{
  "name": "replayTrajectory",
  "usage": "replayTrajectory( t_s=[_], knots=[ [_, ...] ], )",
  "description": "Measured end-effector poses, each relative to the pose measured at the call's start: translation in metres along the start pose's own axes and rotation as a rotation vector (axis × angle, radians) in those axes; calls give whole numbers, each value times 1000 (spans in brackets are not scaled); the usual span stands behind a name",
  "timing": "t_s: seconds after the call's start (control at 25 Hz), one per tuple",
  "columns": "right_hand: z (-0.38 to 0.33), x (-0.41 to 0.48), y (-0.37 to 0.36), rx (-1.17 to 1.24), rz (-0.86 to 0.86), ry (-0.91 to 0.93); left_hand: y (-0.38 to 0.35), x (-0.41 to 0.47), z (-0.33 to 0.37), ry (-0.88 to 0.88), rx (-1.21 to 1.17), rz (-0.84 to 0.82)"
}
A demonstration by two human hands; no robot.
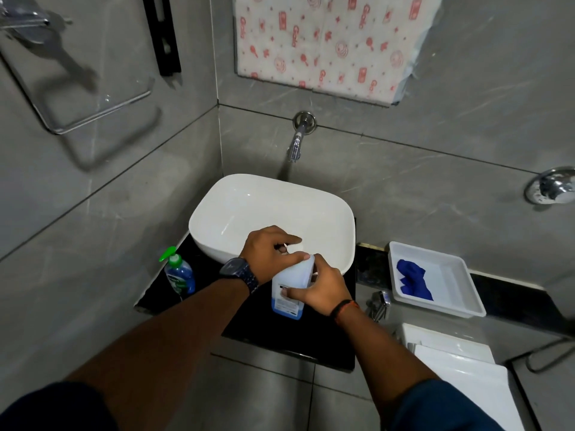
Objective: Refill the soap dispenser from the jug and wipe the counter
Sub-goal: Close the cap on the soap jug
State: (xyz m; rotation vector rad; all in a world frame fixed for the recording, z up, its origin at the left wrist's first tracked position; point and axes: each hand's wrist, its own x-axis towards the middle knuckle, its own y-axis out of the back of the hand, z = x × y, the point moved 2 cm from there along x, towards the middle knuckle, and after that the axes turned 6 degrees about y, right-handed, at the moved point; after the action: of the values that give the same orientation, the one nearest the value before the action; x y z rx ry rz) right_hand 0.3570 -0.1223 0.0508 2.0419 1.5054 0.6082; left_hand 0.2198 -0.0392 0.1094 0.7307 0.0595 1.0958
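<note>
We note: jug cap hidden under left hand; label print unreadable; patterned cloth cropped at top edge.

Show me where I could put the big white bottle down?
The black counter is bare in front, between the jug and its near edge. It is also bare between the soap dispenser and the jug. The basin fills the back. The white tray has room beside the blue cloth.
</note>
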Motion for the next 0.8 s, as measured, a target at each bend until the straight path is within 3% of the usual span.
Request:
replayTrajectory(
  t_s=[0.36, 0.8],
  knots=[
    [1, 4, 7, -64, -25, 10, -2, 4, 16, 103, -128, -285],
    [4, 6, 11, -42, 30, -6, 11, 8, -19, 307, -205, -78]
  ],
)
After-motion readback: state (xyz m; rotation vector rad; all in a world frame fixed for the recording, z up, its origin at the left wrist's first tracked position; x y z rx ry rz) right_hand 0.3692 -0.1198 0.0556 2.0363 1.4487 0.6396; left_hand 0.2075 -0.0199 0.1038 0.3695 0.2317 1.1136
